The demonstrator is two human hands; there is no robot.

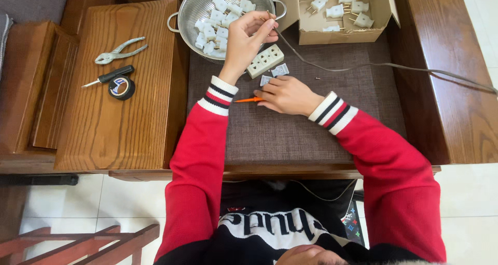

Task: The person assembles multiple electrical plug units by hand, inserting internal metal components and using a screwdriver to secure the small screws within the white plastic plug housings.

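Item 1: my left hand (248,41), raised at 12 o'clock over the counter (290,130), fingers pinched closed on the end of a grey cable (363,66). The cable runs off toward 3 o'clock across the brown mat.

Item 2: my right hand (288,94), lying flat near the mat's centre, fingers closed over an orange-handled screwdriver (244,99) whose tip points toward 9 o'clock.

Item 3: white multi-outlet socket block (265,61), between the two hands, just below the left one. Two small pale cover pieces (280,70) lie just beside it, touching or nearly touching my right fingers.

Item 4: metal colander (207,10) at 12 o'clock, holding white plug parts.

Item 5: cardboard box (311,29) at 1 o'clock, holding white plugs with brass prongs.

Item 6: wooden side board at 10 o'clock, bearing pliers (119,51), a black-handled screwdriver (110,76) and a roll of black tape (122,87), the tape just below the screwdriver.
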